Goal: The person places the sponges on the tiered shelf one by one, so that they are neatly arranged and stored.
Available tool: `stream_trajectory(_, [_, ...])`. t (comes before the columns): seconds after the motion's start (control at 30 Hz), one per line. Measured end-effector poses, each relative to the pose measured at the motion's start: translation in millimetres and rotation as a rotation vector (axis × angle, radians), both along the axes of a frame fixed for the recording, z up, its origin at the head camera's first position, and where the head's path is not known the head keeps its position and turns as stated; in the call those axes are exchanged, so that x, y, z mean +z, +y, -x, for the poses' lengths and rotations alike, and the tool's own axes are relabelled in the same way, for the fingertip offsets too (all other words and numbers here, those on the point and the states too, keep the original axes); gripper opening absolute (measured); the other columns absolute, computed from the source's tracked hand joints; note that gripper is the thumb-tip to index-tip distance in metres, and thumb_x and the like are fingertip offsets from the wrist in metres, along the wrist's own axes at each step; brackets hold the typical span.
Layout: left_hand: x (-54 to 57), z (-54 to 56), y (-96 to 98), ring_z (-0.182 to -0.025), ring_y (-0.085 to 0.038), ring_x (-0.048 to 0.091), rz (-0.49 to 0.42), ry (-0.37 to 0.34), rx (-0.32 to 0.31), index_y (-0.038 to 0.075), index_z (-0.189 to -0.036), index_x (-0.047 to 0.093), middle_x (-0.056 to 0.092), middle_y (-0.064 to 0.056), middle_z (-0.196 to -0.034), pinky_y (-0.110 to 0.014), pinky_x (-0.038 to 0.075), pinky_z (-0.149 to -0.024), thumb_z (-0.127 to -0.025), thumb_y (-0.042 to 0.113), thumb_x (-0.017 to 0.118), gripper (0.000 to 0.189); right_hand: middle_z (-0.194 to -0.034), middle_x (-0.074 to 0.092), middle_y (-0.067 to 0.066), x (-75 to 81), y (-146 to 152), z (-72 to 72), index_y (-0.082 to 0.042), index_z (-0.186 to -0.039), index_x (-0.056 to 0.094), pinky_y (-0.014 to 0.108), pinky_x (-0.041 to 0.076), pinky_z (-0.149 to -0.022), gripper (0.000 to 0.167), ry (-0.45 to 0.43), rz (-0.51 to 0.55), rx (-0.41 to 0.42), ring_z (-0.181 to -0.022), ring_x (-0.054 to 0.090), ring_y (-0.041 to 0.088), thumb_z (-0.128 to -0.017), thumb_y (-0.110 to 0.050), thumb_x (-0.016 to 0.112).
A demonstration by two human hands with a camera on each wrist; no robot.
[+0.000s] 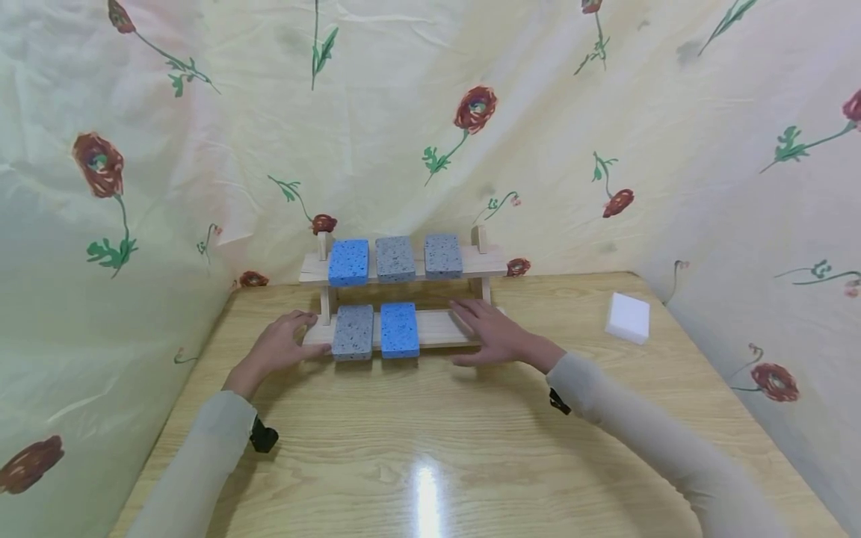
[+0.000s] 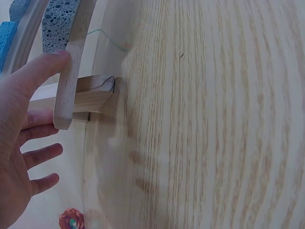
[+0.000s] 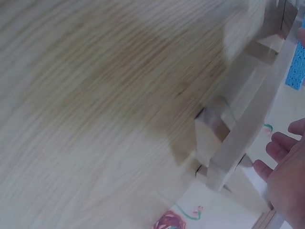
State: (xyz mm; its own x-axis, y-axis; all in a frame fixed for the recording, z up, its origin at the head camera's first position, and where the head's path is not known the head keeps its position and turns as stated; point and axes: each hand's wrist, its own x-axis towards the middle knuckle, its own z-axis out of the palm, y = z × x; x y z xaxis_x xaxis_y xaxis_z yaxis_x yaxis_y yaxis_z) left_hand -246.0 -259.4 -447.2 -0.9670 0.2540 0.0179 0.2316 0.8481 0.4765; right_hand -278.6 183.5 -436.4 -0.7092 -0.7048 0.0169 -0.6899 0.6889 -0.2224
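Note:
A small two-tier wooden rack (image 1: 315, 270) stands near the back of the table. Its upper shelf bears a blue sponge (image 1: 349, 262) and two grey sponges (image 1: 395, 259); below are a grey sponge (image 1: 353, 332) and a blue sponge (image 1: 400, 329). My left hand (image 1: 279, 345) grips the lower shelf's left end, thumb at the front edge and fingers behind, as the left wrist view shows its plank (image 2: 69, 90) between them. Over the lower shelf's right part, my right hand (image 1: 494, 334) spreads its fingers, holding nothing; whether it touches the wood I cannot tell.
A white block (image 1: 628, 317) lies on the wooden table (image 1: 377, 441) toward the right. Flower-patterned cloth (image 1: 390, 134) hangs behind the rack and along both sides. Black straps or mounts (image 1: 264, 436) show at the wrists.

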Motion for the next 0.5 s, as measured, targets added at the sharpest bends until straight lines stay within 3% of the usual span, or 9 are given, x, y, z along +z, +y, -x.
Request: stream_trajectory(0.5, [-1.9, 0.9, -1.5, -0.143, -0.046, 0.041, -0.009, -0.002, -0.006, -0.001, -0.143, 0.056, 0.047, -0.021, -0.155, -0.065, 0.035, -0.117, -0.085, 0.059, 0.075, 0.085, -0.162, 0.033, 0.021, 7.3, 54.3, -18.9, -0.006, -0.161, 0.027, 0.066, 0.031, -0.118, 0.106, 0.000, 0.069, -0.043, -0.148, 0.033, 0.043, -0.083, -0.058, 0.076])
